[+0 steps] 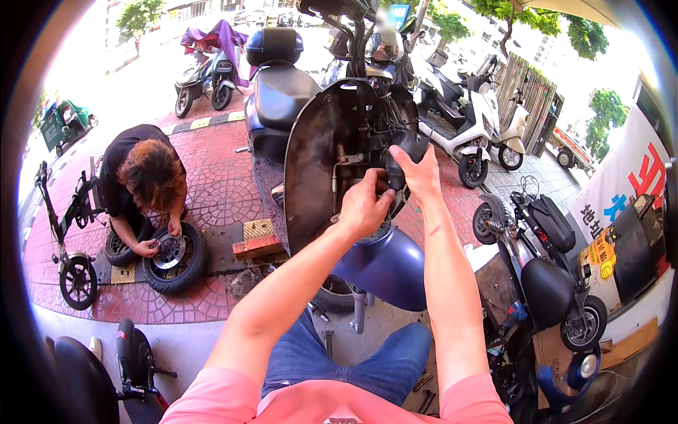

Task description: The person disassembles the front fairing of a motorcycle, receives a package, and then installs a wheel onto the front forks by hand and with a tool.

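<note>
The opened front of a scooter stands before me, its dark inner shield point(311, 155) exposed with cables and a metal bracket point(346, 160) inside. My right hand point(421, 173) is closed around a black rounded part point(409, 143) among the cables, thumb pressed on its near side. Just left of it and lower, my left hand point(367, 206) is closed in a pinch beside the same part. What sits between its fingertips is too small to make out. Below both hands is the scooter's glossy dark blue front fender point(381, 272).
At the left a person point(145, 177) crouches, handling a brake disc point(169, 251) on a loose wheel point(180, 272). A folding bike point(74, 261) stands beyond. Partly stripped scooters and a drill point(514, 314) lie at the right. A red block point(258, 246) is near the front wheel.
</note>
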Tool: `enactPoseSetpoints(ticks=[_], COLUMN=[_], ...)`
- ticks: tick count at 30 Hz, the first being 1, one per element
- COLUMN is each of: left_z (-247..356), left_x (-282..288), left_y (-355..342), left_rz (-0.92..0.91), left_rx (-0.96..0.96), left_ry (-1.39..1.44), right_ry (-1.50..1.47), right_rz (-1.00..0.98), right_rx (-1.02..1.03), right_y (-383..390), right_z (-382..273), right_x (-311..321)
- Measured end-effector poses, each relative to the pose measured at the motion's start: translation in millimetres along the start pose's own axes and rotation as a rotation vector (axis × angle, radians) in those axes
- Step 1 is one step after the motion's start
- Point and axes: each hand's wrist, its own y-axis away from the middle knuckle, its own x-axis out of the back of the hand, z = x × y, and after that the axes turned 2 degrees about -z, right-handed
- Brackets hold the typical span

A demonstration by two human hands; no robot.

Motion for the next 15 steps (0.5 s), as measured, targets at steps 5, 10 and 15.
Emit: enactPoseSetpoints(ticks=[5,10,15], left_z=[29.8,77.3,165.3], left_x=[70.3,187.5,243.7], left_y=[-12.2,-68.0,-81.7], left_rz=[0.089,0.508,0.787], left_rx=[-0.322,-0.450,-0.605], left_ry=[-0.194,0.036,-0.059], right_ry=[-0.070,0.526,0.225], right_rz=[-0.063,-0.361,-0.335], right_rx=[-0.248,-0.682,-0.768], right_y=[59.8,136.2,165.6], right_z=[8.9,106.1,151.5], right_x=[55.9,110.3,137.7])
